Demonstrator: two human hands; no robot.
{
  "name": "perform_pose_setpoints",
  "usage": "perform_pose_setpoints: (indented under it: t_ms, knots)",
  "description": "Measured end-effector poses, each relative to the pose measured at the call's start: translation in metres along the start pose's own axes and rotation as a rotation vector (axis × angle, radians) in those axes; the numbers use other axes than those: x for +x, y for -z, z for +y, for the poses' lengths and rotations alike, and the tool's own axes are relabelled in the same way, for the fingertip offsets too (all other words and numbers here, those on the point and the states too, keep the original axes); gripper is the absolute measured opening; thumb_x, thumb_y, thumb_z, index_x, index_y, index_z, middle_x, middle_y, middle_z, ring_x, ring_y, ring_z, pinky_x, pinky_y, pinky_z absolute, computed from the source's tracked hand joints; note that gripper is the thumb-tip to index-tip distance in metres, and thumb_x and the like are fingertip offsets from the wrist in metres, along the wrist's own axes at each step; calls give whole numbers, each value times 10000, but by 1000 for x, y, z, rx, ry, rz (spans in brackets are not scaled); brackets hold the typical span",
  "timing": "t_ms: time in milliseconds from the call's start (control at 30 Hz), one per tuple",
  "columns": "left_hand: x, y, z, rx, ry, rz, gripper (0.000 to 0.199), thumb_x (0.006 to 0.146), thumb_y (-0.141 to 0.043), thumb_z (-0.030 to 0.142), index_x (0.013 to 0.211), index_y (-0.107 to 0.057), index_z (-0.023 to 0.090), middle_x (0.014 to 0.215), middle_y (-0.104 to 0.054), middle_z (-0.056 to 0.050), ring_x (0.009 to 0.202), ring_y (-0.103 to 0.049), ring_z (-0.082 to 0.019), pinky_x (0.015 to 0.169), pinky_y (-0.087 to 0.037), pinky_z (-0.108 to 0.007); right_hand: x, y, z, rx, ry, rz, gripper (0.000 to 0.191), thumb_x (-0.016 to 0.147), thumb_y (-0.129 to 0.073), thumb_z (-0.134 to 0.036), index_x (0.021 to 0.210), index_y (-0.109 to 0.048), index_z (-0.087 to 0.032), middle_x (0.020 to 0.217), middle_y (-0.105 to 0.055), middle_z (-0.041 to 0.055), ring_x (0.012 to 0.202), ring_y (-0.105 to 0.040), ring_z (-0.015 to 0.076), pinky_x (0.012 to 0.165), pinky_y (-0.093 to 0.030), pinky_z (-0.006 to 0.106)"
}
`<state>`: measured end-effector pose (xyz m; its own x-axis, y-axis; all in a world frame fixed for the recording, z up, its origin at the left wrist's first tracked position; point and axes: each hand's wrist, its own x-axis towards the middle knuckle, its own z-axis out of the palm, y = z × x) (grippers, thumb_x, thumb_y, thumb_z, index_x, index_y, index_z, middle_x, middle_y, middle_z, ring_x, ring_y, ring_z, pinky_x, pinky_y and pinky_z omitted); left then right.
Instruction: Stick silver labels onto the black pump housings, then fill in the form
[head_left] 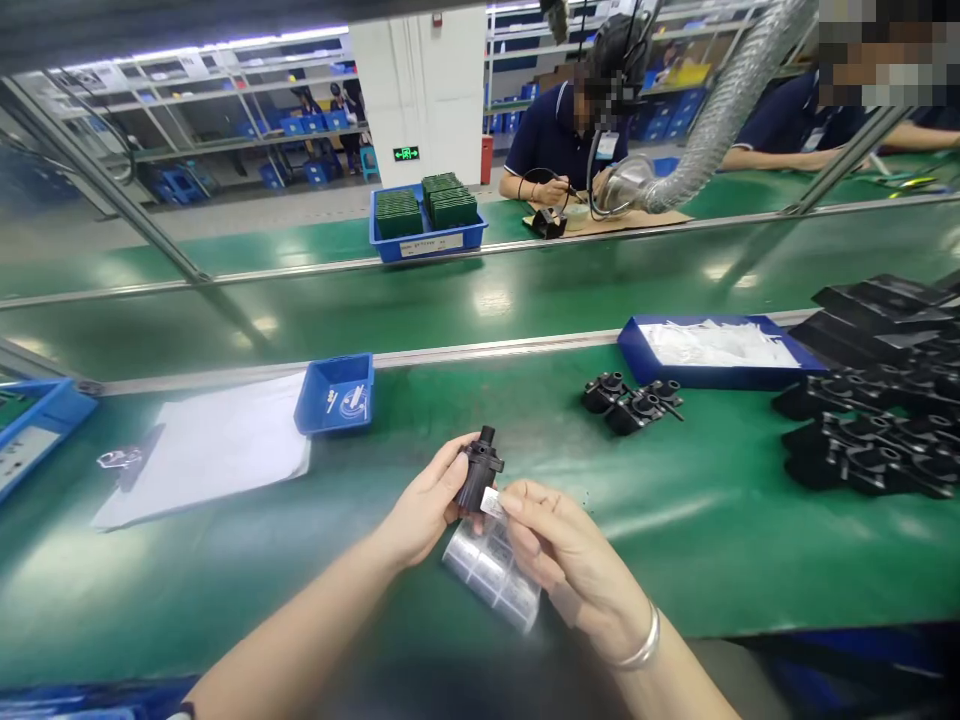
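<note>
Fingers of the left hand [420,512] grip one black part [474,487], and fingers of the right hand [574,555] pinch one white label [492,502] by its low end. One clear roll [491,575] is just below the fingers; one small tray [334,424] is ahead of them, leftward.

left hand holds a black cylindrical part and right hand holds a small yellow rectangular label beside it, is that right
The colour is wrong: the small rectangular label in the right hand, beside the black cylindrical part in the left hand, is white, as the head view shows.
</note>
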<state>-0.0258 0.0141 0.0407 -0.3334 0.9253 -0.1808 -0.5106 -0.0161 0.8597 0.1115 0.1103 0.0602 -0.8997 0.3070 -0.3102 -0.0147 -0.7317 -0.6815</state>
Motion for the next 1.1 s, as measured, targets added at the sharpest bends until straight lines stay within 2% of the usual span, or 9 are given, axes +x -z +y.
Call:
perform_pose_setpoints:
  t_ms: [167,367,600,800,967,1100]
  knots:
    - [-5,2,-1,26,35,26,498,935,-477,507,1368,-406,271,928,-567,-19,605,-541,-93,572,-456,-250,10,-4,4,-1,-42,4,350,822,-717,-350,607,-537,-140,472,-514,-50,290,-237,-12,313,-202,130]
    - [-6,-1,4,-24,54,16,491,949,-459,478,1375,-380,248,973,-546,-35,663,-558,-115,608,-461,-268,15,-6,2,-25,-40,5,371,813,-727,-347,574,-528,-144,424,-498,-53,281,-235,-10,318,-198,136]
    - [-7,-1,3,-11,61,-15,485,958,-451,457,1396,-354,272,1004,-528,-34,679,-548,-110,645,-457,-280,16,-3,2,-94,-42,42,363,810,-735,-359,591,-530,-155,382,-453,-76,305,-285,9,395,-294,159]
    - [-8,0,1,18,67,-22,501,962,-435,469,1414,-321,286,1042,-530,-40,709,-552,-117,663,-455,-289,17,-1,2,-110,-59,38,317,807,-735,-348,637,-552,-153,412,-495,-66,298,-265,5,371,-221,166]
    - [-8,1,0,20,76,-28,495,963,-432,476,1410,-324,295,1040,-540,-37,699,-556,-115,663,-452,-292,18,-1,4,-120,-46,48,309,806,-731,-350,633,-563,-158,401,-487,-64,325,-277,20,416,-296,179]
    - [-9,2,0,20,79,-20,499,959,-441,480,1409,-326,296,1062,-539,-42,713,-564,-117,683,-461,-300,18,-1,5,-117,-54,53,312,798,-734,-352,626,-557,-160,414,-505,-61,315,-260,17,411,-304,186]
